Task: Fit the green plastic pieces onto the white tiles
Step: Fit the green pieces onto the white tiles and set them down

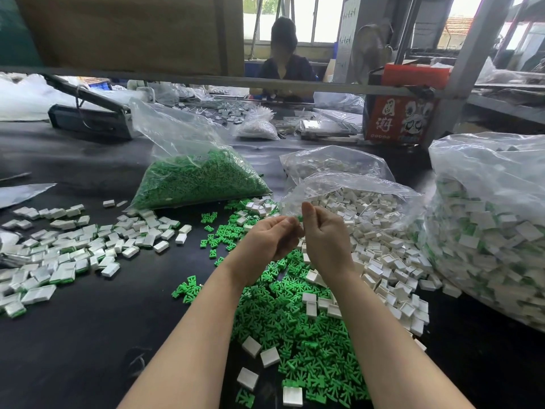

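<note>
- Left hand (269, 237): raised above the black table (88, 335), fingers curled inward with the tips meeting those of the other hand; what it grips is hidden.
- Right hand (323, 234): raised just beside the left, fingers curled; a sliver of green shows between the two sets of fingertips, but the item pinched cannot be made out.
- Loose green plastic pieces (295, 329): a wide heap on the table beneath both forearms, thinning out toward the far left.
- Loose white square tiles (380, 255): spilling from an open clear bag (348, 184) to the right of the hands; a few lie scattered on the green heap.
- Clear bag of green pieces (194, 175): far of the hands, slightly left.
- Finished white tiles with green inserts (59, 255): spread over the left of the table.
- Large clear bag of finished tiles (489, 231): at the right edge.
- Seated person (284, 54): on the far side of the table.
</note>
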Demonstrator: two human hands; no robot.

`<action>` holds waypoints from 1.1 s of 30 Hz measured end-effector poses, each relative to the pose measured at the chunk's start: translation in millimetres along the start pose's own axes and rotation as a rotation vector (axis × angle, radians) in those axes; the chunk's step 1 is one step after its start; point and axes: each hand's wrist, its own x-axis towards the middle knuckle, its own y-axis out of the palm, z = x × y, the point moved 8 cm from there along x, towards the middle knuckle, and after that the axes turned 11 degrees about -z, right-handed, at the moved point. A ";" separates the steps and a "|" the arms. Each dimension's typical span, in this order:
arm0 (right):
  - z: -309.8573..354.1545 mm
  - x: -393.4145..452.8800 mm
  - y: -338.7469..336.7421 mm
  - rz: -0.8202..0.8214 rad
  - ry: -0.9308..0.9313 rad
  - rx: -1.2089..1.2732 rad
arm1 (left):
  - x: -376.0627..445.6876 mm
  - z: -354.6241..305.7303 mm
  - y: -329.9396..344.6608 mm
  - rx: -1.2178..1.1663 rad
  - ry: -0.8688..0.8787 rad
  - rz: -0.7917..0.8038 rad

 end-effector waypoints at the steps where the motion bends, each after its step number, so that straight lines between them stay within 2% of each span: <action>1: 0.7 -0.3 0.3 0.000 -0.002 -0.009 | -0.2 -0.4 0.7 -0.005 0.003 0.004; 12: -1.6 -5.8 3.7 0.001 -0.026 -0.155 | 0.0 -1.2 2.8 0.035 0.044 -0.004; 18: 2.9 -7.2 2.4 0.004 -0.133 -0.338 | -2.7 -4.7 6.6 0.030 0.048 -0.027; 23: -1.5 -4.8 2.7 0.049 -0.083 -0.299 | -3.2 -4.6 9.5 0.080 0.054 -0.012; 27: 0.4 -7.4 8.4 0.117 -0.129 -0.353 | -6.4 -7.5 9.4 0.111 0.081 0.007; 33: -1.1 -11.9 13.6 0.113 -0.146 -0.422 | -7.8 -3.7 12.9 0.131 0.053 0.056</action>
